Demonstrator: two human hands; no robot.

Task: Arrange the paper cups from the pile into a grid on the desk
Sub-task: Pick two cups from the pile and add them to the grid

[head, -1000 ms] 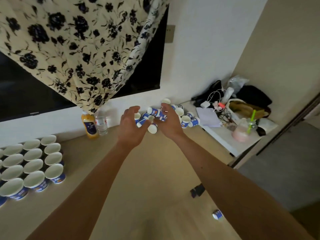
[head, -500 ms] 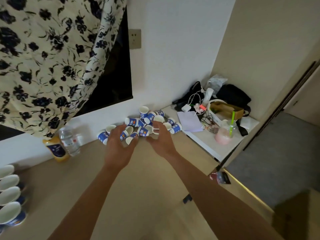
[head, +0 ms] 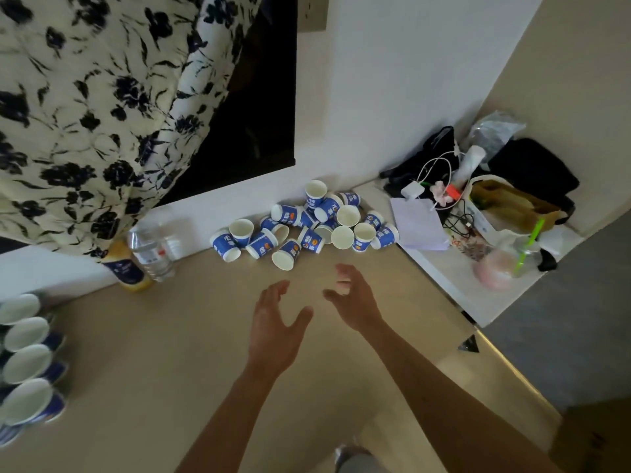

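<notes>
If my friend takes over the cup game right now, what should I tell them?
The left hand is open and holds nothing, over the desk, short of the pile.
The right hand is open and empty too, beside it.
The pile of paper cups lies jumbled against the wall.
Done: upright cups stand in rows at the desk's left edge.
Left: move the pile's cups into the grid.

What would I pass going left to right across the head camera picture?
First rows of upright paper cups → clear water bottle → pile of paper cups → lilac paper sheet → pink drink with green straw.
</notes>
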